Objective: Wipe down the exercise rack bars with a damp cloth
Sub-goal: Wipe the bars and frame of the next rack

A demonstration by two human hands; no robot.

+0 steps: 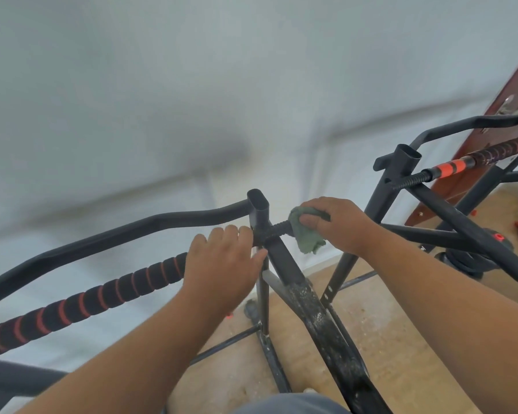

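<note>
While the green cloth (304, 234) is gripped in the right hand (337, 224) and pressed onto the threaded bar (277, 228) beside the upright post (259, 210), the foam-padded handle (102, 297) is clasped by the left hand (225, 261), apparently for steadiness.

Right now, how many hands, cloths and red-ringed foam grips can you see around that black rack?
Hands: 2, the left hand and the right hand
Green cloth: 1
Foam grips: 2, near and far
Total: 5
</note>
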